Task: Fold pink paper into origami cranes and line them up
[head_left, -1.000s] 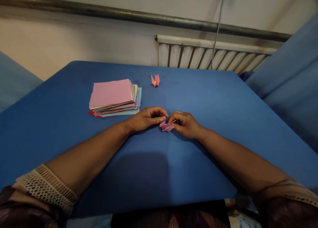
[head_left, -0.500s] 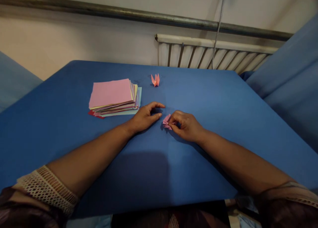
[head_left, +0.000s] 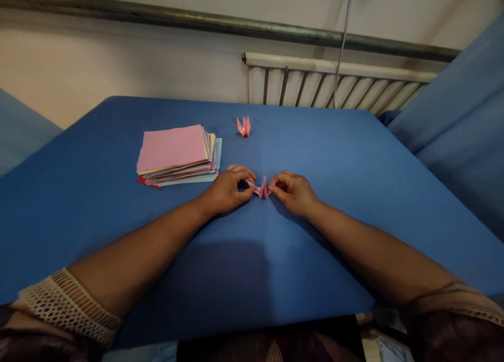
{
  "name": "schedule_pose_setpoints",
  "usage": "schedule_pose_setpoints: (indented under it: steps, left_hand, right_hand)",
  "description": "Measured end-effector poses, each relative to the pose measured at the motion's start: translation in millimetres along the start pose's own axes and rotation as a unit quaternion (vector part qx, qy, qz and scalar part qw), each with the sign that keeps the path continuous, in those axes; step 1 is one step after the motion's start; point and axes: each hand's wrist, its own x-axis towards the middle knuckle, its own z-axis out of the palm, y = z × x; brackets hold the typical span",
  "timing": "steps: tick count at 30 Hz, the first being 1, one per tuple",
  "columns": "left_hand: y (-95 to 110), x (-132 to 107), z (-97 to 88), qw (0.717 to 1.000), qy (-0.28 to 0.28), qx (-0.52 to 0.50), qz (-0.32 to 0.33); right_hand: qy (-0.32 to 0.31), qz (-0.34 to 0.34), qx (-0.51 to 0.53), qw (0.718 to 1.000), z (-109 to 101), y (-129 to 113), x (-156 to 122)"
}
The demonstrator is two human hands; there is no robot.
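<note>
Pink folded paper [head_left: 264, 192] is pinched either side now by left hand [head_left: 228, 191], right hand [head_left: 296, 194], fingers [head_left: 281, 178] narrow; best tensioned evenly, lightly.

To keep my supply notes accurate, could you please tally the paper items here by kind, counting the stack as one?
Origami figures: 2 (a pink origami figure held by the left hand and right hand; a coral origami figure beyond them)
Stack of coloured paper sheets: 1
Total: 3

Both hands [head_left: 229, 190] [head_left: 294, 195] pinch a folded pink paper [head_left: 264, 190]
</note>
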Motion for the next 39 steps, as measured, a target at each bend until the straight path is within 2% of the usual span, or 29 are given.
schedule_pose_setpoints:
  steps: [5,10,12,18,24,39]
  left_hand:
    - [-5.3,-1.2,-1.4,0.999,-0.038,0.024,-0.009]
    - [-5.9,-1.1,-1.2,0.998,-0.048,0.03,-0.005]
    - [-5.9,-0.6,-1.3,0.999,-0.043,0.024,-0.003]
    - [-7.0,1.0,-2.1,1.0,0.013,0.021,0.001]
    - [-10.5,0.0,-1.0,0.999,0.004,0.028,0.022]
    - [-11.2,-1.5,-0.6,0.999,-0.017,0.045,0.02]
  right_hand:
    - [-0.029,0.048,-0.014,0.998,-3.6,2.9,2.6]
    - [-0.051,0.057,-0.048,0.996,-9.2,0.3,3.5]
    - [-0.047,0.057,-0.05,0.996,-9.7,-0.6,3.3]
    - [0.022,0.044,-0.013,0.999,-7.5,0.8,3.5]
    - [-0.004,0.058,-0.019,0.998,-7.6,3.3,5.3]
    - [-0.041,0.064,-0.08,0.994,-11.0,-3.3,4.8]
